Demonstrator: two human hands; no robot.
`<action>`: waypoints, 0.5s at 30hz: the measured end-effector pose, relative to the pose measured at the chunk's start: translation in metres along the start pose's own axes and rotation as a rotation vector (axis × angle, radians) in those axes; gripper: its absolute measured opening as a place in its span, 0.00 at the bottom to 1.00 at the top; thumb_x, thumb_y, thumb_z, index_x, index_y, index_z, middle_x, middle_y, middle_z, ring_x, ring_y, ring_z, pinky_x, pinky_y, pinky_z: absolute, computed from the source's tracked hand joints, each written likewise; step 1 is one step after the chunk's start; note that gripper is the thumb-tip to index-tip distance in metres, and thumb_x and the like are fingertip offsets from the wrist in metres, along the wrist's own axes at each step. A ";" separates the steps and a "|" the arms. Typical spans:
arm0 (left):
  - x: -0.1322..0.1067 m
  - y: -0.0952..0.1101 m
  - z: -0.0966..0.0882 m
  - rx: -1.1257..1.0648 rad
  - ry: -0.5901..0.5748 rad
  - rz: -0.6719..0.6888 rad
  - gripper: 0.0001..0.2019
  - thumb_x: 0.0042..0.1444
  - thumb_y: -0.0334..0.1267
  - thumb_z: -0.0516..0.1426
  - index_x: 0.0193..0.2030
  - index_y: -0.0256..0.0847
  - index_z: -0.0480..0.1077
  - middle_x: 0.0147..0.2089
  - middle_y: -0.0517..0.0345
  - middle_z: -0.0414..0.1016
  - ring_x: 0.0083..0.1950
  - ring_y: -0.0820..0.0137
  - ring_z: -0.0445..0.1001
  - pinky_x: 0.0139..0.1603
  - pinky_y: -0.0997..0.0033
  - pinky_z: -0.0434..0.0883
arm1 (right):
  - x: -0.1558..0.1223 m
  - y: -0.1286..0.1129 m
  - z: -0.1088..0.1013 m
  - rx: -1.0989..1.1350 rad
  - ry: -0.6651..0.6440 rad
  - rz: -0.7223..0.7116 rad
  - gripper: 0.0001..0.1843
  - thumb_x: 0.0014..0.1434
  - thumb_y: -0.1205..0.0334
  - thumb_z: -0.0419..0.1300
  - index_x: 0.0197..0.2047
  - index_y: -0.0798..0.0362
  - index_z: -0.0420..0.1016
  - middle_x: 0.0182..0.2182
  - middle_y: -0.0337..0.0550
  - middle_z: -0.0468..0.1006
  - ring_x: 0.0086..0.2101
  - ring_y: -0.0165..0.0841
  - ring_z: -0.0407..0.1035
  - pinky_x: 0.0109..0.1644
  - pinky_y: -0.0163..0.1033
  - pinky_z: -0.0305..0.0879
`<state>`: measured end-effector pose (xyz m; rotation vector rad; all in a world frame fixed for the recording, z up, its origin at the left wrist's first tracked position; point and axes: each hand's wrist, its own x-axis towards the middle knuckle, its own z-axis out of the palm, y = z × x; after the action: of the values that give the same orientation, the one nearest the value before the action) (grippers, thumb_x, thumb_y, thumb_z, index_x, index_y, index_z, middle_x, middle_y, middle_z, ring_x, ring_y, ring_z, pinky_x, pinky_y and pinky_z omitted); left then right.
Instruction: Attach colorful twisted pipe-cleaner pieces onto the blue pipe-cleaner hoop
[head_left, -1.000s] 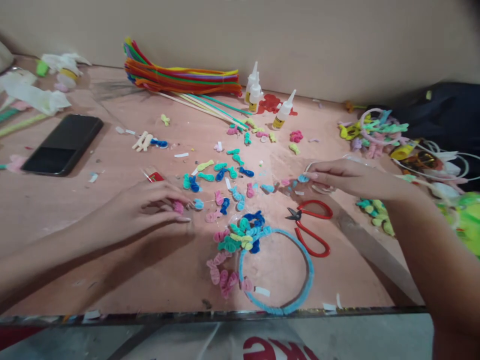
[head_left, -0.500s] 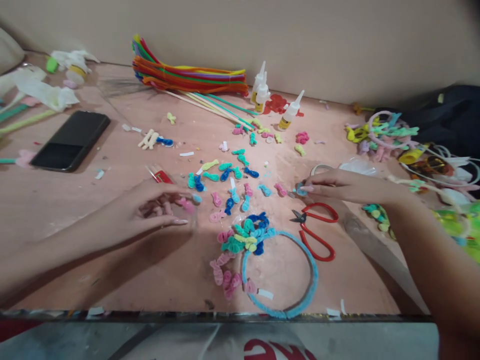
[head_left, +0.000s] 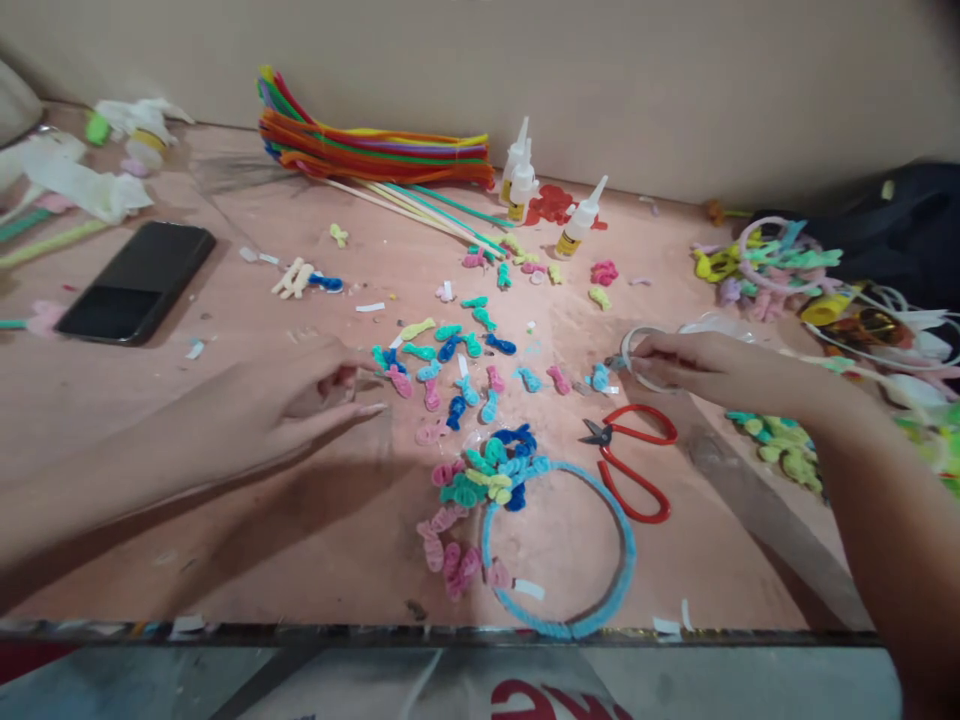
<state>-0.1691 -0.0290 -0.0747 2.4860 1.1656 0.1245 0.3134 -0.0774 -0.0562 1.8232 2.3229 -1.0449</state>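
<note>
My left hand (head_left: 319, 395) is open, thumb and forefinger apart, its fingertips beside a pink pipe-cleaner piece (head_left: 399, 381). A light blue piece (head_left: 429, 370) lies just past it. My right hand (head_left: 697, 365) has its fingers closed on a narrow pale roll of tape (head_left: 636, 376); part of the roll is hidden behind the fingers. Close by lies a light blue twisted piece (head_left: 600, 377) with a white strip. Red-handled scissors (head_left: 636, 450) rest below the right hand. A fuzzy light blue headband (head_left: 628, 550) lies in front, with a cluster of coloured pieces (head_left: 487, 470) at its left.
A bundle of pipe cleaners (head_left: 375, 150) lies along the wall beside several glue bottles (head_left: 577, 228). A black phone (head_left: 136, 283) is at the left. Finished-looking pipe-cleaner items (head_left: 780, 260) heap up at the right. The table edge (head_left: 300, 635) runs along the front.
My left hand has let go of the pink and light blue pieces among the others. My right hand has released the light blue piece and taken hold of the tape roll.
</note>
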 end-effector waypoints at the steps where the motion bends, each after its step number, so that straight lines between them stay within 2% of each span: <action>1: 0.005 0.001 -0.002 0.024 -0.002 0.060 0.24 0.75 0.58 0.51 0.59 0.41 0.75 0.49 0.53 0.79 0.47 0.63 0.78 0.49 0.66 0.73 | 0.001 -0.002 0.001 -0.011 -0.002 0.012 0.27 0.72 0.34 0.51 0.41 0.51 0.71 0.33 0.44 0.73 0.33 0.39 0.66 0.40 0.45 0.61; 3: 0.015 0.000 -0.002 0.070 -0.031 0.200 0.24 0.78 0.54 0.48 0.62 0.39 0.75 0.54 0.48 0.77 0.54 0.59 0.75 0.59 0.60 0.71 | 0.002 -0.003 0.004 -0.032 0.011 0.038 0.27 0.71 0.34 0.50 0.43 0.51 0.72 0.33 0.46 0.74 0.33 0.40 0.67 0.40 0.46 0.62; 5: 0.023 -0.003 0.000 0.135 -0.069 0.306 0.24 0.80 0.49 0.43 0.64 0.39 0.74 0.56 0.44 0.77 0.59 0.57 0.72 0.63 0.56 0.68 | 0.001 -0.001 0.005 -0.045 0.047 0.054 0.28 0.69 0.34 0.51 0.47 0.51 0.73 0.33 0.47 0.74 0.32 0.41 0.66 0.39 0.47 0.62; 7: 0.026 -0.005 0.002 0.207 -0.049 0.369 0.24 0.80 0.45 0.42 0.62 0.39 0.76 0.55 0.44 0.77 0.59 0.56 0.69 0.63 0.56 0.67 | -0.002 0.003 0.005 -0.054 0.086 0.047 0.28 0.68 0.34 0.53 0.50 0.51 0.73 0.36 0.50 0.76 0.34 0.42 0.67 0.40 0.47 0.62; 10: 0.027 -0.002 0.001 0.319 0.061 0.470 0.21 0.81 0.42 0.45 0.56 0.41 0.80 0.52 0.47 0.79 0.59 0.57 0.67 0.62 0.59 0.65 | -0.010 0.009 0.004 -0.101 0.156 0.033 0.29 0.66 0.34 0.59 0.53 0.52 0.71 0.43 0.56 0.78 0.39 0.44 0.69 0.43 0.49 0.64; 15: 0.021 0.001 -0.003 0.390 0.150 0.648 0.22 0.81 0.37 0.45 0.49 0.44 0.82 0.46 0.54 0.82 0.54 0.60 0.67 0.58 0.62 0.61 | -0.021 0.010 0.004 -0.066 0.143 0.075 0.26 0.61 0.38 0.63 0.49 0.51 0.68 0.42 0.55 0.78 0.40 0.48 0.73 0.44 0.52 0.69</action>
<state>-0.1552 -0.0126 -0.0735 3.1674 0.4097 0.2849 0.3271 -0.0966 -0.0564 2.0043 2.3121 -0.8451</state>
